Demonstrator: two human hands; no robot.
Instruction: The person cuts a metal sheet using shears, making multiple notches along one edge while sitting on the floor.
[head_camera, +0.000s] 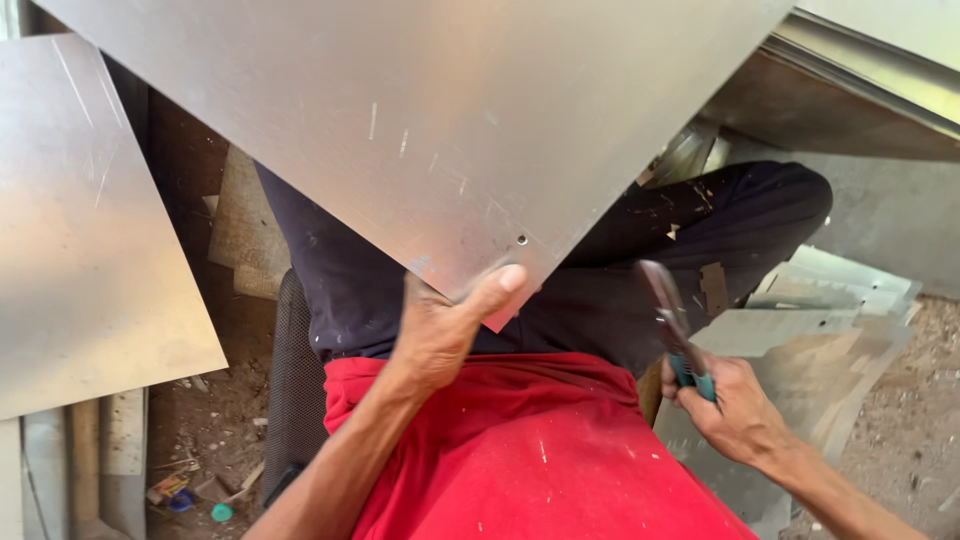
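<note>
Right now my left hand is pinched shut on the lower corner of a big metal sheet, thumb pressed on the upper face and the other fingers hidden beneath it. That sheet slopes up and away from me over my lap, filling most of the view, its pointed corner just above my red shirt. A small hole sits near the edge, close beside my thumb.

My right hand is wrapped closed around the teal grips of a pair of pliers, held out to the side, well apart from the sheet. The jaws point upward; motion blur keeps me from telling whether they are open.

I judge the sheet to be thin and light for its size, stiff enough to hold its plane yet liable to flex and wobble when held by one corner. Its surface looks smooth and slick, and the cut edges are likely sharp, so a grip flat on the faces near the corner seems safest.

Another sheet lies to my left, and offcuts are piled on the floor to my right.
</note>
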